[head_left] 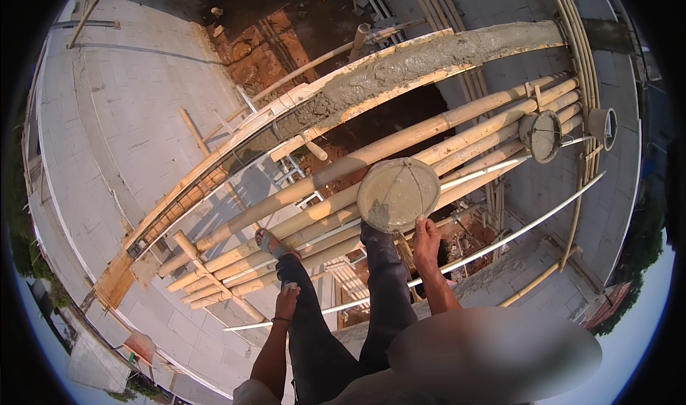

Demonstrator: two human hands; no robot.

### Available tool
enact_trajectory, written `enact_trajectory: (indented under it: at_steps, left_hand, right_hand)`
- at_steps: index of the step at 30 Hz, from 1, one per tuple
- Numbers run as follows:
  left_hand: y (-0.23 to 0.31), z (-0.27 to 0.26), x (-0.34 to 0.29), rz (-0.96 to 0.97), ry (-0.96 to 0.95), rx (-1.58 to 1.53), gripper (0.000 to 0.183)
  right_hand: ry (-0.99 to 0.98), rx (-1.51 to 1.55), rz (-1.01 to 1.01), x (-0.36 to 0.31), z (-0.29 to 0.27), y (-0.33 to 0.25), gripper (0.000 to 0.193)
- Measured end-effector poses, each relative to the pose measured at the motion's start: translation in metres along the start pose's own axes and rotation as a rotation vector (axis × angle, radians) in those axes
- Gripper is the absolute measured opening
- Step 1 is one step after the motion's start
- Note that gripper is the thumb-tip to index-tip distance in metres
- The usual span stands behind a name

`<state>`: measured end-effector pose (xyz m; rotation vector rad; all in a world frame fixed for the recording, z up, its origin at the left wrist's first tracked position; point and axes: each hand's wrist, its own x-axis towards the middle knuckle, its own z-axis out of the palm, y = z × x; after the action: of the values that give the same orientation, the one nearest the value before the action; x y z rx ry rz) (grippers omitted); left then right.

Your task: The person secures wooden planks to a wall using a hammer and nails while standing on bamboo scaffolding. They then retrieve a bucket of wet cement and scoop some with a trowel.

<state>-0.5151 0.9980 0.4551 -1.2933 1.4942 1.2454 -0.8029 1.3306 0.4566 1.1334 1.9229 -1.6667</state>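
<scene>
My right hand (427,242) grips the near right rim of a round bucket (400,195) coated with grey mortar. A thin wire handle arches over the bucket, which is above the bamboo poles in front of my right leg. Beside my left knee, my left hand (287,300) hangs closed, with nothing visible in its fingers. Past the poles runs a long wooden formwork (350,116). Wet concrete (400,66) fills its right part, while reinforcing bars (187,196) show in its left part.
My sandalled left foot (274,244) stands on the bamboo poles (314,226). Two more buckets, one mortar-crusted (544,136) and one dark (607,128), are at the right. Gaps open to reddish ground (264,48) below. A white pipe (514,232) crosses near me; block walls (146,105) rise around.
</scene>
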Motion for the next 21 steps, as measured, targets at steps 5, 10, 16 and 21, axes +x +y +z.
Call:
enact_trajectory:
  at_steps: [5, 10, 16, 21]
  left_hand:
    - [0.019, 0.01, 0.068, 0.031, -0.071, -0.601, 0.05]
    - [-0.013, 0.0, 0.1, 0.05, -0.096, -1.026, 0.056]
    - [-0.047, -0.008, 0.113, 0.001, 0.096, -1.425, 0.066]
    - [-0.043, -0.014, 0.128, -0.029, 0.084, -1.593, 0.073]
  right_hand:
    - [-0.19, -0.404, -0.152, -0.081, 0.082, 0.018, 0.034]
    - [-0.45, -0.752, -0.248, -0.143, 0.166, 0.021, 0.033]
    - [-0.722, -0.926, -0.462, -0.187, 0.252, 0.031, 0.031]
    - [-0.852, -1.013, -0.637, -0.188, 0.305, 0.045, 0.029]
